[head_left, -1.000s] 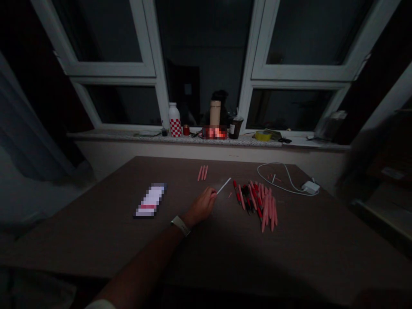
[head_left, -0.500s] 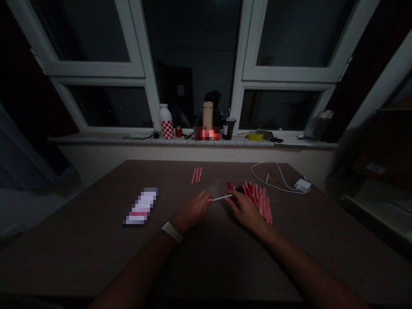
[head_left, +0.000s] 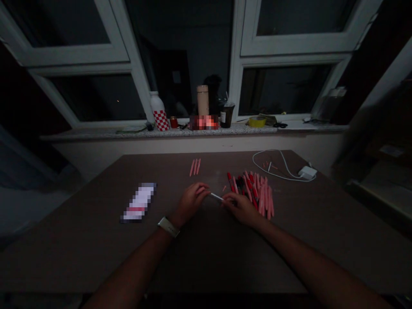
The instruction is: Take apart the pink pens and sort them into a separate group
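My left hand (head_left: 189, 201), with a watch on the wrist, pinches one end of a thin white pen refill (head_left: 216, 197). My right hand (head_left: 241, 208) is closed around the refill's other end, and a dark pen part seems to sit in its fingers. Both hands hover low over the brown table (head_left: 206, 257). Just right of my right hand lies a pile of several pink and red pens (head_left: 257, 193). Three pink pens (head_left: 195, 167) lie apart, farther back on the table.
A phone (head_left: 139, 201) lies on the table at the left. A white charger and cable (head_left: 305, 172) sit at the back right. The windowsill holds a checkered bottle (head_left: 159, 112), a tall tumbler (head_left: 202, 99), a cup (head_left: 227, 115) and tape (head_left: 256, 122).
My right hand came in from the right and closed on the free end of the refill. Both hands drew closer together. The view tilted down a little.
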Available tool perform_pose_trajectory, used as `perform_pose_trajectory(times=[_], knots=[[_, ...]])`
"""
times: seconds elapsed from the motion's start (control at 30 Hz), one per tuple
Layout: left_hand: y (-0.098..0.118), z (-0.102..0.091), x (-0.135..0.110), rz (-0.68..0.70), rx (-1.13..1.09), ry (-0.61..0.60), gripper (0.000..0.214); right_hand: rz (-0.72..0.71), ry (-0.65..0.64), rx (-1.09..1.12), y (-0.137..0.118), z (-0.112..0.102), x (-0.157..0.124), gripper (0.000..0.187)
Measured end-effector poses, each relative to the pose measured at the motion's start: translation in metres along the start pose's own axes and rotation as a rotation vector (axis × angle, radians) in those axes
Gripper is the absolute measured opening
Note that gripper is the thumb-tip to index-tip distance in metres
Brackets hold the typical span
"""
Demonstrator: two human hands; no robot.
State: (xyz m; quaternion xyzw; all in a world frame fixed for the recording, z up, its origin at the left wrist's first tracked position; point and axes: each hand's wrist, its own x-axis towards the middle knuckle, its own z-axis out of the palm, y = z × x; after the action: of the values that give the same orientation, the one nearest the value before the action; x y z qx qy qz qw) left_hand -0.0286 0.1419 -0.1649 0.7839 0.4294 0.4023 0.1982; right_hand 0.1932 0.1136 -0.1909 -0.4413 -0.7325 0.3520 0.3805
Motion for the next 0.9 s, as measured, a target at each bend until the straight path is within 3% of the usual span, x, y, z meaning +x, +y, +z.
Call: perform_pose_trajectory(times=[0.23,0.53,0.9], knots=[[-0.0020,0.0053,0.0017,-0.093,-0.125,0.060,0.019,-0.052,0.003,0.020,-0.0016,0.0042,-0.0012,0.011],[-0.0027,-0.0001,0.0004,0.110,0.108,-0.049,0.016,-0.119,0.109,-0.114,-0.0019,0.0004,-0.0028,0.014],[-0.0006,-0.0019,-0.0023,0.141,0.218,-0.108,0.023,-0.167,0.146,-0.250,-0.0054,-0.0044,-0.0030,0.019]])
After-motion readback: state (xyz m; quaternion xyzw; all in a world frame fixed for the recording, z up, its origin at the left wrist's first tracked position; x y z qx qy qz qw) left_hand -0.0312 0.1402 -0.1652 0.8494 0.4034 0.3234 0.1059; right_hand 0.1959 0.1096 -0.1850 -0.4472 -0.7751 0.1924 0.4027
